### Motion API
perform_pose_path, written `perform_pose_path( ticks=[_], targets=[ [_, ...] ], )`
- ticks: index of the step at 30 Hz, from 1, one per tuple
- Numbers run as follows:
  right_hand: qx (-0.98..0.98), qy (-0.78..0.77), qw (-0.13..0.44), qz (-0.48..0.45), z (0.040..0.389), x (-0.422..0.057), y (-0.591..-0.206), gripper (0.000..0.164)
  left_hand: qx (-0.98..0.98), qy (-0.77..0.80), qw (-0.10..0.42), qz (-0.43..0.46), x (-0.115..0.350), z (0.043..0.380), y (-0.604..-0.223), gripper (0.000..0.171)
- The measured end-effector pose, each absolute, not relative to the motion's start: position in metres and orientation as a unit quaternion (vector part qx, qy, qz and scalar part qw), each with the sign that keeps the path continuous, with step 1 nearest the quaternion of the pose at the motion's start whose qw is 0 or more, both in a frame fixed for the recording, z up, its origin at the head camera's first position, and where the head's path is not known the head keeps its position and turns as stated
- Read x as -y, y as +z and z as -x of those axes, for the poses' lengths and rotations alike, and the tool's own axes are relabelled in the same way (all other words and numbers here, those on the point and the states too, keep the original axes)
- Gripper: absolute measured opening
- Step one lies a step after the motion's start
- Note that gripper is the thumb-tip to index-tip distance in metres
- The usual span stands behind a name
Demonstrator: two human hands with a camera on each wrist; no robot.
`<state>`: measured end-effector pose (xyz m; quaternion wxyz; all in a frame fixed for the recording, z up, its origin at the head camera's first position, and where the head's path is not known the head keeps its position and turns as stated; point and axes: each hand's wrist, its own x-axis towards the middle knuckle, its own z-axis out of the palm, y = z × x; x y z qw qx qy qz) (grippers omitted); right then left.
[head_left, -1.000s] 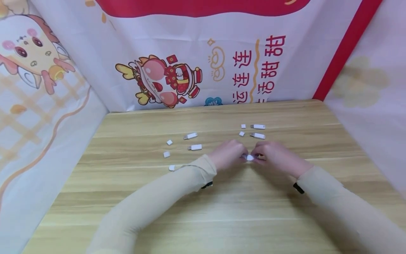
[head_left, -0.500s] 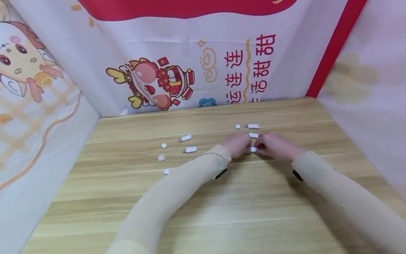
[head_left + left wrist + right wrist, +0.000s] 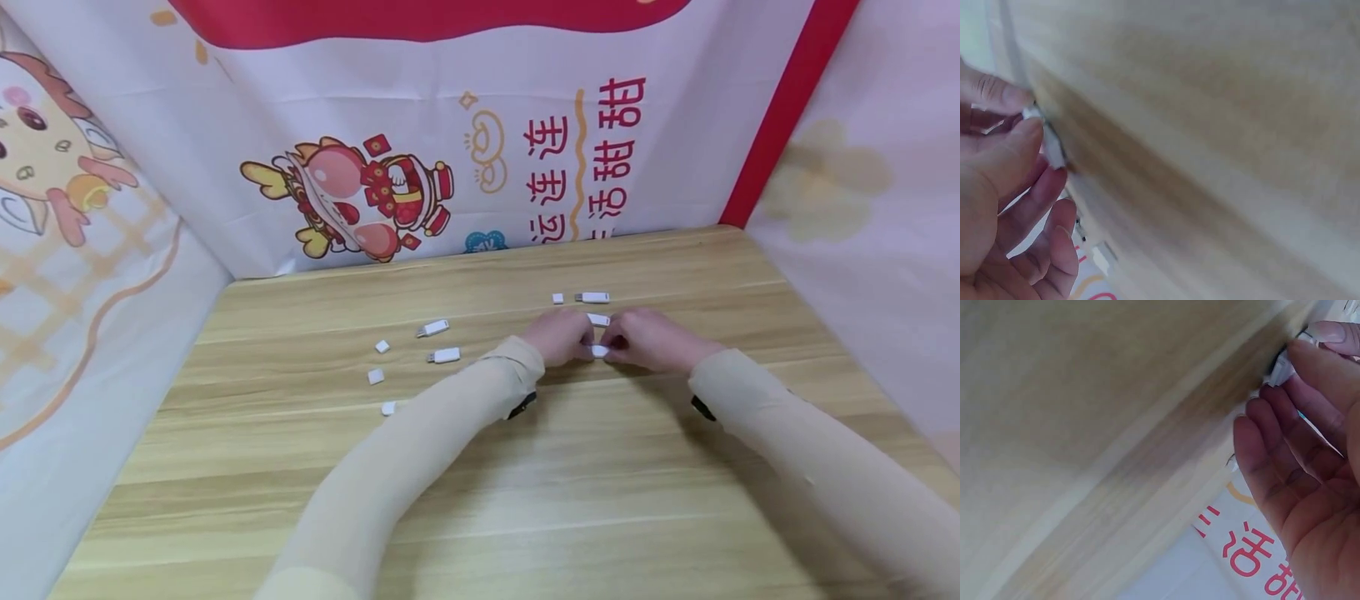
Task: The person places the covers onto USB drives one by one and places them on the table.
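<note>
A small white USB stick lies between my two hands, low over the wooden table. My left hand pinches its left end between thumb and fingers. At the other end, my right hand holds it with thumb and fingertips. In the left wrist view the white stick slants down from the meeting fingertips, with its underside close to the wood. From the right wrist, the stick shows beside the right thumb, and much of it is covered by fingers. Directly behind the hands lies another USB stick, partly hidden.
Farther back lie an uncapped USB stick and a white cap. To the left are two uncapped sticks, one angled and one straighter, plus two caps. A white piece shows beside the left sleeve.
Both hands have moved away from me with the held USB stick, closer to the sticks at the back right. The left hand now hides one cap there. The head view has shifted slightly.
</note>
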<state>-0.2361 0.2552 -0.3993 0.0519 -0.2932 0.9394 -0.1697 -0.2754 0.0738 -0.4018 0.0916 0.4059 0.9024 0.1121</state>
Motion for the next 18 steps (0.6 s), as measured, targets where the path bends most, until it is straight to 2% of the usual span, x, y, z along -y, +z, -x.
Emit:
perform_pose_path(
  ticks=[6, 11, 18],
  targets=[
    [-0.947, -0.168, 0.049, 0.268, 0.240, -0.260, -0.386, 0.013, -0.906, 0.122, 0.084, -0.396, -0.069, 0.293, -0.386, 0.015],
    [-0.955, -0.151, 0.046, 0.249, 0.248, -0.257, -0.375, 0.018, -0.912, 0.116, 0.084, -0.383, -0.060, 0.312, -0.377, 0.027],
    [-0.960, -0.149, 0.053, 0.231, 0.262, -0.248, -0.372, 0.017, -0.919, 0.115, 0.115, -0.359, -0.052, 0.330, -0.385, 0.032]
  ],
)
